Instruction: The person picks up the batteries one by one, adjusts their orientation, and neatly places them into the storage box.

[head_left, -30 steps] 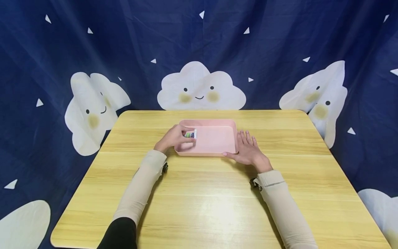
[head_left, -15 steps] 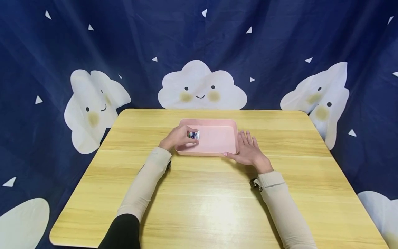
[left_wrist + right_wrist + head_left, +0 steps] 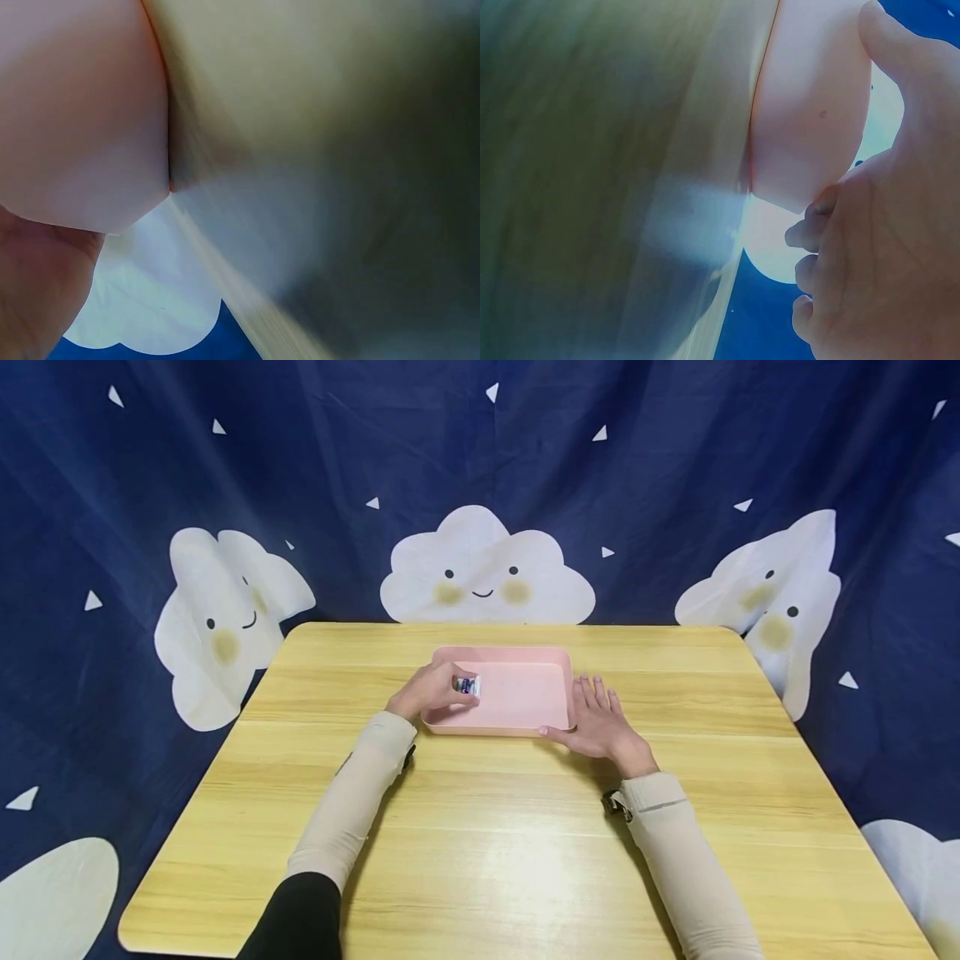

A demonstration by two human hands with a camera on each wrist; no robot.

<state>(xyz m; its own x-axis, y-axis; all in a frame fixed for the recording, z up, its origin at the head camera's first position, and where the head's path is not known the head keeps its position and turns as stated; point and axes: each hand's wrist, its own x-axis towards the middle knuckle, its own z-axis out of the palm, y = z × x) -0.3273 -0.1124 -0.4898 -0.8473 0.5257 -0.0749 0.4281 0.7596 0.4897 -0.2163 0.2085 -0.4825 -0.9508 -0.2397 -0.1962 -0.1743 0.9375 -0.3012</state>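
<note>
A shallow pink tray (image 3: 525, 693) lies on the table. Over its left end, my left hand (image 3: 431, 687) grips a small item with a white end and a blue and green label (image 3: 468, 686), held between thumb and fingers. Most of the item is hidden by the hand. At the tray's right end, my right hand (image 3: 600, 727) has its fingers straight along the side wall and its thumb at the front right corner. The left wrist view shows the tray's outer wall (image 3: 90, 127) and part of the hand. In the right wrist view, the thumb (image 3: 885, 34) touches the tray wall.
The light wooden table (image 3: 480, 843) has rounded corners and extends around the tray on all sides. Behind it hangs a dark blue curtain (image 3: 480, 460) printed with smiling white clouds and small triangles.
My left hand has shifted slightly right with the labelled item, farther over the tray, then stayed nearly still. The right hand and the tray keep their places.
</note>
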